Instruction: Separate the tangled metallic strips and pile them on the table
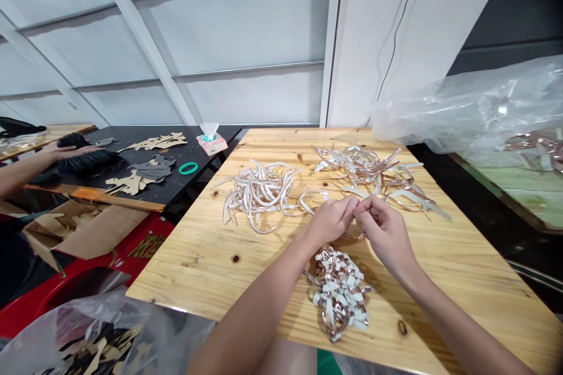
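My left hand [332, 220] and my right hand [382, 228] meet fingertip to fingertip above the wooden table [189, 263]. Both are closed in a pinch; a thin copper-coloured strip [353, 237] shows just below them, and what the fingertips grip is too small to name. Nearer my body lies a heap of short white and copper scraps [341, 293]. Left of my hands is a tangle of pale curved strips [261, 190]. Beyond them, toward the back right, spreads a looser pile of copper and white strips [360, 164].
A black table [132, 187] at the left holds beige and grey cut pieces, a green ring [188, 168] and a tissue pack [212, 143]. Another person's hand [53, 152] reaches over it. Plastic bags [488, 105] stand at right and lower left.
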`<state>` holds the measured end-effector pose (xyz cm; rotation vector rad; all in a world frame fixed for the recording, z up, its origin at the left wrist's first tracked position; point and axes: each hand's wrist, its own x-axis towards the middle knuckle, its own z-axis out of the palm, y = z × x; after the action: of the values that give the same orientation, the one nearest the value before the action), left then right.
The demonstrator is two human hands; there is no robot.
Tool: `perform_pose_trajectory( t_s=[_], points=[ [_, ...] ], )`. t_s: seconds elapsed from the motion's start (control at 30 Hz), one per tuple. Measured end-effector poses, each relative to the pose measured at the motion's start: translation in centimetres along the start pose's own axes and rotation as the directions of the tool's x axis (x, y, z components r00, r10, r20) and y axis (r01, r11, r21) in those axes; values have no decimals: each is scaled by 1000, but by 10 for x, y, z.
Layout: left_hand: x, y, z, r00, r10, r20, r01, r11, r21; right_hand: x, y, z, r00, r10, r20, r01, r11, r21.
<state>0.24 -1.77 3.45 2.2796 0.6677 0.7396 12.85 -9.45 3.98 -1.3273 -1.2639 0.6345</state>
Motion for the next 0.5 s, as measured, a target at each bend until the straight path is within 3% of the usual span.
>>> perform_pose_trajectory(
  t_s=[0.5],
  points=[
    [0, -3, 2, 1000, 2, -6, -2, 1000, 3, -1, -2, -1, 1000, 0, 4, 0, 1000, -29]
  ],
)
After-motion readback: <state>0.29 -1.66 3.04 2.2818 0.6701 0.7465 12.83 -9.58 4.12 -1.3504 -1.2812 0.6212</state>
